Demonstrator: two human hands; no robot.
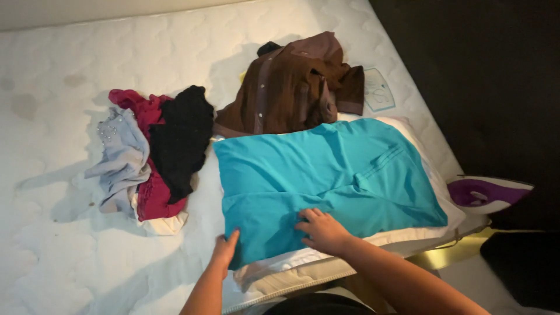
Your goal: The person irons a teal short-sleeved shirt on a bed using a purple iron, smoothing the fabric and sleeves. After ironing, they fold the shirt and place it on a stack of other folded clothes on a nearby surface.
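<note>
Right now both your hands are on the turquoise garment (326,175), which lies spread flat over a white pillow (420,233) at the near right side of the mattress (70,58). Your left hand (224,251) is at the garment's near left corner, fingers up against the cloth edge; looks like a pinch on the corner, but you cannot tell for sure from this angle. Your right hand (322,228) lies palm down on the cloth near the bottom edge, fingers spread and slack, pressing and not gripping anything. A fold line runs across the garment just above that hand.

Behind the turquoise piece, touching its far edge, sits a crumpled brown shirt (291,84) with a row of pale buttons. Left of it, a heap of clothes: black garment (181,137) on top, dark red garment (149,192) under it, a grey garment (119,154) with small beads on the left side, and a bit of cream cloth (163,224) sticking out at the bottom. The heap is just beside the turquoise garment's left edge.

At the right edge of the mattress, a purple and white iron (487,193) rests just beside the pillow. A pale label (379,90) is on the mattress near the brown shirt.
</note>
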